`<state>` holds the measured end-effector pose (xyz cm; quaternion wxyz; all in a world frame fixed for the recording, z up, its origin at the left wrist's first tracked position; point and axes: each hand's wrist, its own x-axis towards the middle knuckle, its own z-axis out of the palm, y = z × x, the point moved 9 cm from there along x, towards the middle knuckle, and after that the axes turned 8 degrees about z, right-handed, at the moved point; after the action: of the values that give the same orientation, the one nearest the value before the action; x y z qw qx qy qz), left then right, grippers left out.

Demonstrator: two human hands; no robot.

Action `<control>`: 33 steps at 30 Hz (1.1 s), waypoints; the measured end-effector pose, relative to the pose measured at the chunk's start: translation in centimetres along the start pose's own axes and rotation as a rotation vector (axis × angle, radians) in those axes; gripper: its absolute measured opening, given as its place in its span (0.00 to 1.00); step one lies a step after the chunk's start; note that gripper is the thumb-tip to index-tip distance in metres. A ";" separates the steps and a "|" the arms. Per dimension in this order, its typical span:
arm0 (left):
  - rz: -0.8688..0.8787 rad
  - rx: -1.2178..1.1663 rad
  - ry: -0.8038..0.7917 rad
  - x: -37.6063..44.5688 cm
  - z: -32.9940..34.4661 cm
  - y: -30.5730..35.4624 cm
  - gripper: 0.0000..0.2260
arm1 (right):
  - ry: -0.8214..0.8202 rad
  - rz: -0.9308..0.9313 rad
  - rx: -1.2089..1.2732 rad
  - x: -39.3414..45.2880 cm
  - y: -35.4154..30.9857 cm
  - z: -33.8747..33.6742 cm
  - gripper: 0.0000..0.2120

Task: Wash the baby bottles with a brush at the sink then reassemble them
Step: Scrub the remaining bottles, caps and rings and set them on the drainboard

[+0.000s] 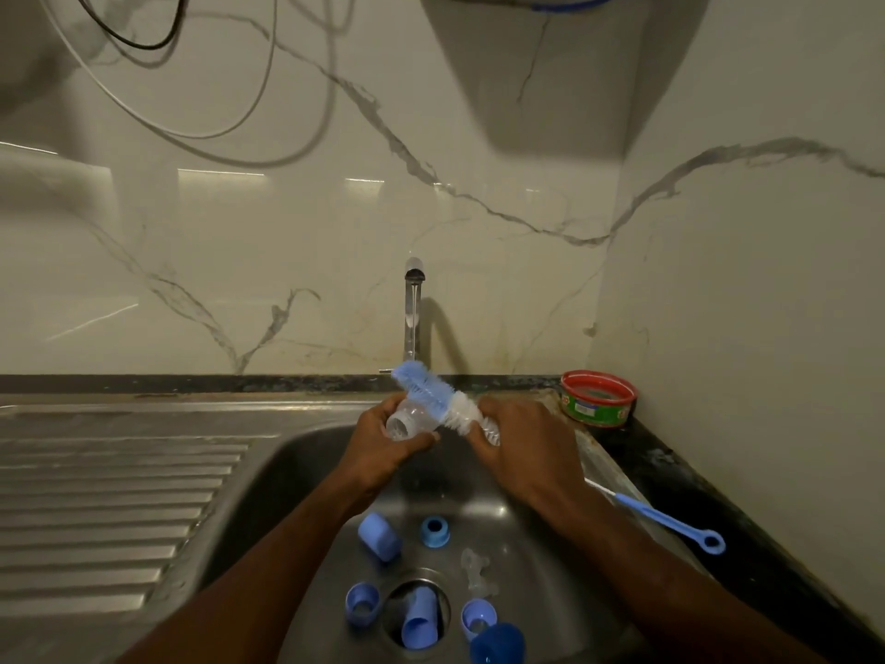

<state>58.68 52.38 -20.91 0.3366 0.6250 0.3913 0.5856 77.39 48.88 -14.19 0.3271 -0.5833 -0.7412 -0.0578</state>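
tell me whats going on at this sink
A person is washing baby bottles. The left hand holds a clear bottle over the sink, while the right hand grips a blue and white bottle brush lying across it. Blue caps and rings sit in the basin, unassembled. A smaller brush lies on the counter.

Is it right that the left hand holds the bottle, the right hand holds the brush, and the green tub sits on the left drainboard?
Not quite. The left hand does hold the bottle and the right hand the brush, but the head view shows the green tub on the dark counter in the right back corner, not on the drainboard.
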 end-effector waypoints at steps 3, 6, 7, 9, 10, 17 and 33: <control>-0.007 -0.036 0.047 -0.2 -0.6 0.1 0.29 | -0.032 0.010 0.063 0.2 -0.3 0.1 0.14; 0.017 -0.005 -0.021 -0.2 0.3 0.8 0.29 | 0.035 0.127 -0.001 0.8 1.2 -0.2 0.12; 0.012 -0.001 -0.030 -0.2 0.4 0.8 0.28 | 0.045 0.125 -0.028 0.8 1.3 -0.2 0.12; -0.002 -0.027 -0.040 -0.3 0.4 0.6 0.26 | 0.013 0.071 -0.023 0.5 1.0 0.1 0.12; -0.016 -0.042 -0.035 -0.4 0.4 0.5 0.25 | -0.020 0.043 -0.006 0.3 0.6 0.4 0.12; -0.125 -0.321 -0.127 -0.5 1.8 0.3 0.25 | 0.035 0.109 0.007 0.8 1.7 0.0 0.14; -0.023 -0.022 -0.062 -0.3 0.0 0.0 0.24 | -0.025 0.052 0.018 0.6 0.6 0.2 0.14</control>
<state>58.70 52.07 -21.04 0.3622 0.6345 0.3815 0.5663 77.76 49.63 -14.22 0.3245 -0.6001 -0.7303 -0.0356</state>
